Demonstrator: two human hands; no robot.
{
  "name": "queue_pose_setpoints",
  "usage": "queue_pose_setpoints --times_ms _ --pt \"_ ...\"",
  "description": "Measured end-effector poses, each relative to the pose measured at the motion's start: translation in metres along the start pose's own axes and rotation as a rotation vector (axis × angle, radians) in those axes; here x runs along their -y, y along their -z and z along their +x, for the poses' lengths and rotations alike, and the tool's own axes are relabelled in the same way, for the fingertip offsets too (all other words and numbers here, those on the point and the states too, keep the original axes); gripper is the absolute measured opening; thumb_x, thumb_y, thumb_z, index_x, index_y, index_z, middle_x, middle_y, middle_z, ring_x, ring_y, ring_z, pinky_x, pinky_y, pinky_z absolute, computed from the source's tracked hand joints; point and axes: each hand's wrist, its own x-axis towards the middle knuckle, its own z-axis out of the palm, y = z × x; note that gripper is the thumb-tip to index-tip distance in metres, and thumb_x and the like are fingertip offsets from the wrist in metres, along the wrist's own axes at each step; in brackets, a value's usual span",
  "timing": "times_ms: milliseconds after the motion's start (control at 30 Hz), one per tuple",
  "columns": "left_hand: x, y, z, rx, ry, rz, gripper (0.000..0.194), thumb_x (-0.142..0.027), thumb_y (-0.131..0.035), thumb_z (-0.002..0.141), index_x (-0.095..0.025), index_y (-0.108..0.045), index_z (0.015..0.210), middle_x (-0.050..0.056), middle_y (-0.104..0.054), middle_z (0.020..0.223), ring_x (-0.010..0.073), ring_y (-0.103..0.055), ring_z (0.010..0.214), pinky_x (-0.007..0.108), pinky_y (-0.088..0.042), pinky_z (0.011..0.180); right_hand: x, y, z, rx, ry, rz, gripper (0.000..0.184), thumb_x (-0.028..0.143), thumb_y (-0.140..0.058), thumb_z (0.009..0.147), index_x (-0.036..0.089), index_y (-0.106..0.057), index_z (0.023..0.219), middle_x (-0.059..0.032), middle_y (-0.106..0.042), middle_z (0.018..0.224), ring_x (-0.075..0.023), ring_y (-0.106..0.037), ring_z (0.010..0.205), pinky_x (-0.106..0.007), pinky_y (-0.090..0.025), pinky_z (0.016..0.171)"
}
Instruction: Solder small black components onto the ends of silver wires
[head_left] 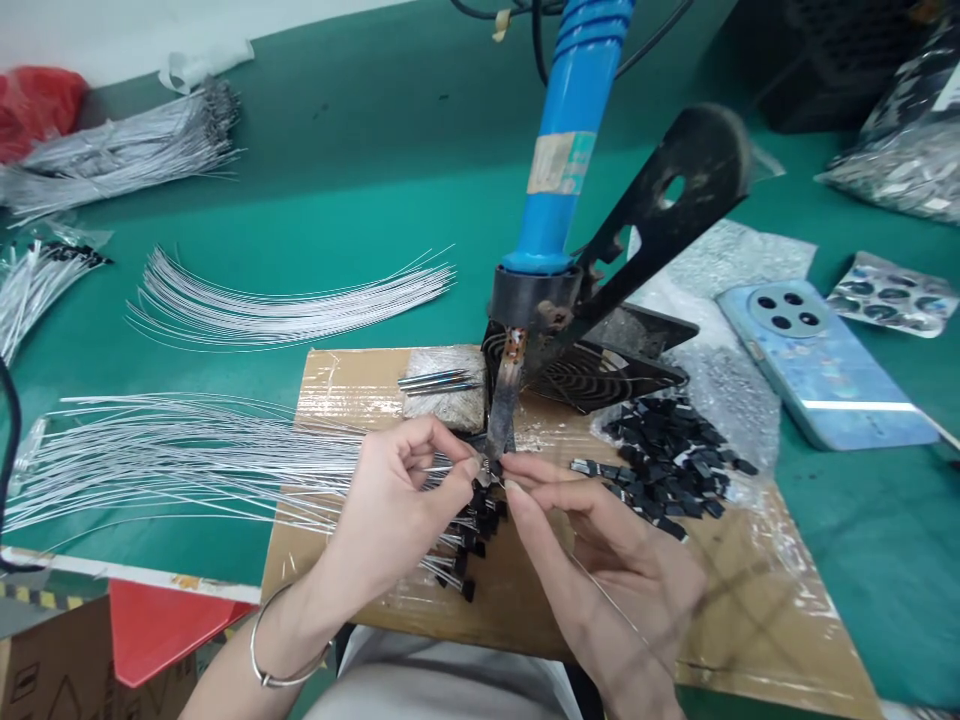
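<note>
A blue-handled soldering iron (551, 190) stands tip down in a black metal holder (660, 220). My left hand (409, 500) is closed in a pinch right beside the iron's tip, on something too small and covered to name. Close on the other side, my right hand (600, 560) pinches a thin solder wire (611, 600), which trails across the palm towards the wrist. Between the two hands' fingertips a small dark part shows, blurred. Below the tip lie white wires with black connector ends (469, 545); long white wires (202, 455) stretch out left behind my left hand.
Cardboard (757, 610) covers the work spot. To the right are a heap of black connectors (675, 460), bubble wrap (739, 380), a blue phone (832, 370) and a blister pack (892, 295). Wire bundles (292, 300) lie at the left. A block with metal pins (442, 400) sits near the tip.
</note>
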Motion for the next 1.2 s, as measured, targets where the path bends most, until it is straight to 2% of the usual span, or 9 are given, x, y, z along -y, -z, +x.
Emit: queue_pose_setpoints --times_ms 133,367,800,1067,1200 --pt "-0.0045 -0.0004 -0.002 -0.014 -0.016 0.005 0.011 -0.021 -0.069 0.079 -0.017 -0.064 0.069 0.003 -0.065 0.071 0.0157 -0.058 0.066 0.026 -0.044 0.057 0.0008 -0.0001 0.0 -0.014 -0.015 0.009 0.009 0.021 -0.075 0.08 0.025 -0.071 0.072 -0.0022 -0.079 0.093 -0.022 -0.076 0.085 -0.033 -0.061 0.083" --pt "-0.0071 -0.0011 -0.0026 -0.013 -0.012 0.006 0.011 -0.022 -0.066 0.079 -0.017 -0.063 0.07 0.004 -0.066 0.071 0.0166 -0.059 0.067 0.028 -0.046 0.06 0.0011 -0.0005 0.0005 -0.016 -0.009 0.019 0.01 0.017 -0.076 0.079 0.024 -0.072 0.072 -0.0025 -0.079 0.092 -0.021 -0.076 0.084 -0.032 -0.06 0.084" --pt "-0.0066 -0.0003 -0.0028 -0.009 0.007 0.001 0.012 -0.025 -0.064 0.079 -0.017 -0.061 0.071 0.004 -0.063 0.07 0.0161 -0.052 0.065 0.029 -0.04 0.059 0.006 -0.0015 0.0018 -0.014 0.001 0.001 0.01 0.016 -0.076 0.078 0.023 -0.072 0.073 -0.003 -0.08 0.093 -0.0202 -0.076 0.084 -0.029 -0.06 0.081" --pt "-0.0061 0.0002 -0.0016 -0.01 0.013 0.009 0.011 -0.025 -0.064 0.078 -0.017 -0.062 0.071 0.005 -0.064 0.072 0.0169 -0.055 0.067 0.029 -0.041 0.06 0.0035 -0.0017 0.0007 -0.018 0.018 0.01 0.011 0.017 -0.075 0.08 0.024 -0.072 0.072 -0.0028 -0.079 0.092 -0.0213 -0.076 0.084 -0.034 -0.06 0.083" --pt "-0.0067 -0.0001 -0.0013 -0.002 0.01 0.024 0.011 -0.023 -0.064 0.079 -0.017 -0.062 0.07 0.005 -0.065 0.071 0.0172 -0.057 0.068 0.03 -0.042 0.061 0.0037 -0.0017 0.0002 -0.006 0.014 0.002 0.013 0.015 -0.074 0.081 0.024 -0.071 0.073 -0.0021 -0.079 0.093 -0.0193 -0.075 0.083 -0.031 -0.06 0.082"
